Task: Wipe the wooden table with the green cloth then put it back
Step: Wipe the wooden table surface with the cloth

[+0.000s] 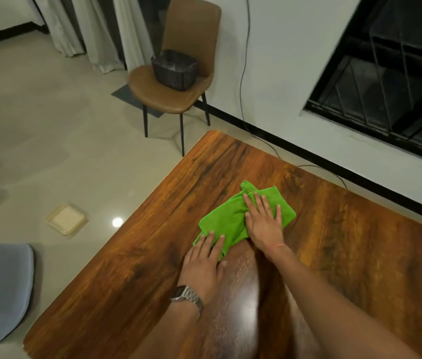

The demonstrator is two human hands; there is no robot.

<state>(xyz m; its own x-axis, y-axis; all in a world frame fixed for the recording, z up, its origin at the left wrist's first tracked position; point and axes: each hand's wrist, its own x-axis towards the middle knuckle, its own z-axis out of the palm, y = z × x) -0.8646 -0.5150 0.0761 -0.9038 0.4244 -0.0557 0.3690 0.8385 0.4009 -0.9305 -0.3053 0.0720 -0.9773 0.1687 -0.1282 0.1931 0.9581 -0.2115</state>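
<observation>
Nearest the camera, two bare forearms reach out over the wooden table, the left one wearing a metal watch at the wrist. The left hand lies flat, fingers straight and slightly spread, with only its fingertips resting on the near corner of the green cloth; the palm sits on bare wood. Just beyond it, the right hand lies wholly on the cloth, fingers straight and fanned apart, pressing down and not gripping.

The cloth is loosely folded and lies flat on the table, towards its left edge. Its long axis runs from the near left, under the left fingertips, to the far right past the right fingers. So the cloth stretches away from both hands, and the right hand, planted in its middle, looks the better placed to drive a wiping stroke, with the left merely pinning the near end. A sheen on the wood between the arms may be damp or only lamp glare; I cannot tell which. Much of the table is apart from the cloth, so I judge the wiping to be mid-way

Further off, on the floor to the left, sits a pale tray, and beyond the table corner a brown chair carries a dark basket
</observation>
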